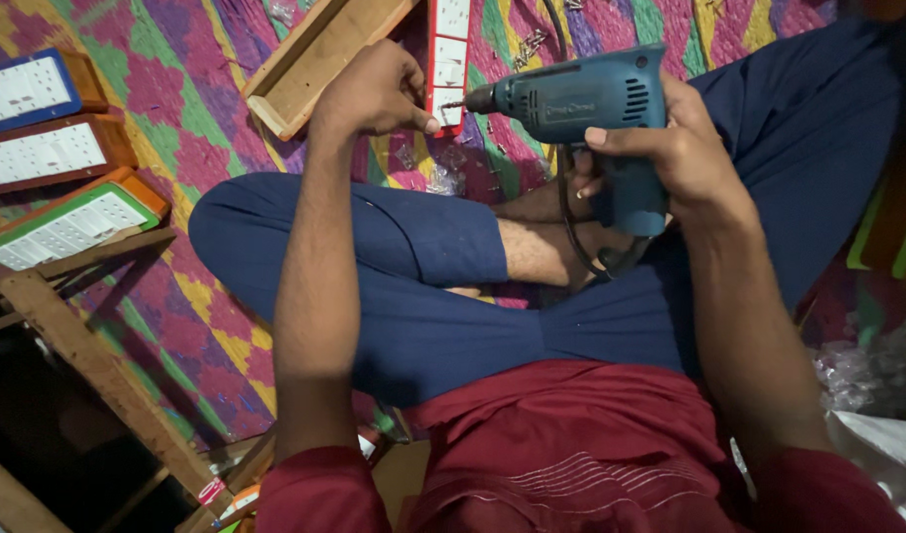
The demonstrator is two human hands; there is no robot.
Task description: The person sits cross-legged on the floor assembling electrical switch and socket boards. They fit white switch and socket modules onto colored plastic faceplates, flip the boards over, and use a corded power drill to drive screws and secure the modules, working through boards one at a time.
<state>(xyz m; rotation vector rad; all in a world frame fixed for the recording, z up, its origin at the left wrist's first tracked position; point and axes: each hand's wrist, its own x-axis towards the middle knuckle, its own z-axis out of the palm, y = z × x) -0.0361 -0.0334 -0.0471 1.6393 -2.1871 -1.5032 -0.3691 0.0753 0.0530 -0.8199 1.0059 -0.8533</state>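
Note:
My right hand (670,148) grips a teal electric drill (581,109) by its handle, with the bit pointing left. The bit's tip (453,104) meets the edge of a long white switch panel (450,49) that lies on the mat. My left hand (374,94) rests closed on that panel, thumb pressed against its lower end, right next to the bit. I sit cross-legged in dark blue trousers and a maroon shirt, and the drill's black cord (581,227) loops over my ankle.
An open wooden box (315,59) lies beside the panel. Three wooden boxes fitted with white switch plates (48,148) sit at the left on the colourful woven mat (176,99). Loose screws (527,44) lie beyond the drill. A wooden frame (87,365) stands lower left.

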